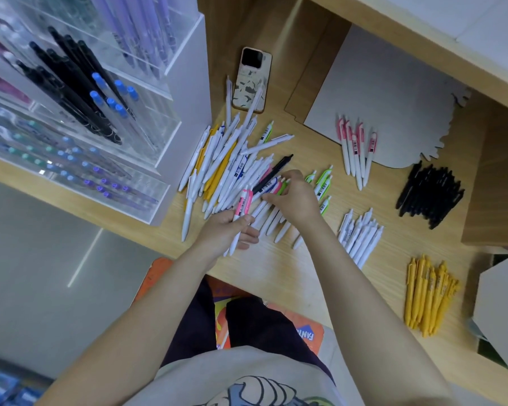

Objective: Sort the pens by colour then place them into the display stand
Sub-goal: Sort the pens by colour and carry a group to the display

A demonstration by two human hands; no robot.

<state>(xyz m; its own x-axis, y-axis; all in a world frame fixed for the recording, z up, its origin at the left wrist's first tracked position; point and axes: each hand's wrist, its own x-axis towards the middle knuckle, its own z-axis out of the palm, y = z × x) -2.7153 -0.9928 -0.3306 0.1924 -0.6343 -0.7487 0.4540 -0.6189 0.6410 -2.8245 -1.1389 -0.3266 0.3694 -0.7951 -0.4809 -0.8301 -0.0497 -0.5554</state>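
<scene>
**Two hands in the unsorted pile, sorting unfinished**

Left hand point(228, 230) grips pink-clipped white pens point(241, 213) in curled fingers. Right hand point(295, 197) pinches into the mixed pile point(232, 165), fingertips on a pen beside the green-clipped ones. Sorted groups lie well apart on the table point(291, 273): pink point(355, 148), black point(428, 194), white point(358, 238), yellow point(425, 294). Display stand point(79, 106) sits left.

Risk: dragging the chosen pen could, I judge, scatter neighbours or roll them off the near edge. Barcode labels unreadable; "FAN" shows on an orange mat point(305, 329).
</scene>
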